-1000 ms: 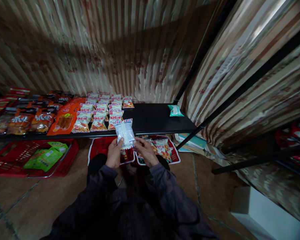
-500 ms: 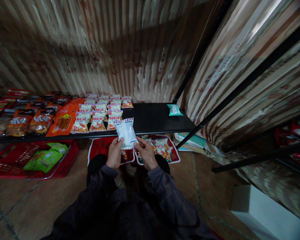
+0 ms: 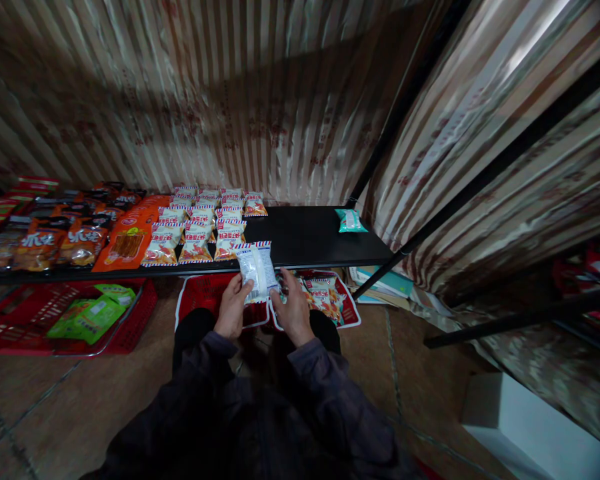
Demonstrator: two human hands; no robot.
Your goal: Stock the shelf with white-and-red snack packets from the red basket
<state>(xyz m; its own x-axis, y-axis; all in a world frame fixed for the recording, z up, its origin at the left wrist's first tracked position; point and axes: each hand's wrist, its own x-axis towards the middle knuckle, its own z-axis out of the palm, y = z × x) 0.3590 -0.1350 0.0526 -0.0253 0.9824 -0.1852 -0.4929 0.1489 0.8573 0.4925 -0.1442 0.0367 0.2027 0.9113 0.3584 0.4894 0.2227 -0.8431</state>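
A snack bag (image 3: 258, 270) with its pale printed back facing up and red-blue striped ends is held just in front of the shelf edge. My left hand (image 3: 233, 308) grips its left side, thumb on top. At the bag's right edge, my right hand (image 3: 293, 310) has its fingers apart; whether the thumb touches the bag is hard to tell. Behind the bag, several matching snack bags (image 3: 197, 241) stand in rows, fronts up, on the black shelf (image 3: 310, 243). More bags (image 3: 325, 297) lie in the right red basket (image 3: 351, 313) below.
A teal packet (image 3: 350, 221) lies at the shelf's right end. Orange packets (image 3: 126, 243) and dark orange bags (image 3: 83, 240) fill the left. Red baskets (image 3: 130, 327) stand on the floor, one with green packets (image 3: 93, 317). Black posts (image 3: 380, 272) and a white box (image 3: 540, 420) are to the right.
The bag has shifted slightly right and toward me. My right hand's fingers have lifted and spread from the bag's edge, while my left hand keeps its grip.
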